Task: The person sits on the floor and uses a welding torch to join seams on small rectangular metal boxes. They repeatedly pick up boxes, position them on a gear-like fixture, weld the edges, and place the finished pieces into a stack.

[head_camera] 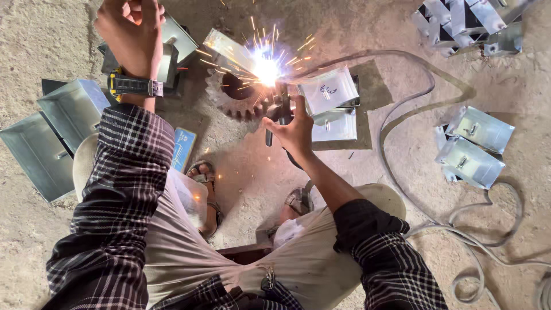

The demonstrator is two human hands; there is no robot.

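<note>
A: What are the fingers doing?

B: The right hand (295,129) is curled tight round a dark welding holder (274,117), whose tip meets a bright arc (267,70) throwing sparks. The left hand (131,31) is raised near the top edge, back toward the camera, fingers folded loosely inward. Whether it grips anything, I cannot tell. A watch (135,86) sits on that wrist.

A: Where is the arc?

B: On a folded sheet-metal box (229,53) resting on a big rusty gear (238,97), which lies flat on the concrete floor (40,34) ahead of the sandalled feet (209,189).

A: Any packages or labels?

B: A small blue rectangular packet (182,148) with pale print lies on the floor just left of the left foot. One metal box (328,90) right of the arc bears a dark handwritten mark on its top face.

A: And round about?

B: Grey metal boxes everywhere: a stack (54,129) at far left, a pair (476,146) at right, more (470,23) in the top right corner. A grey cable (402,103) curves from the holder out across the floor and loops at lower right. The checked sleeves (120,189) and pale trousers (189,247) hide the ground nearest the person.
</note>
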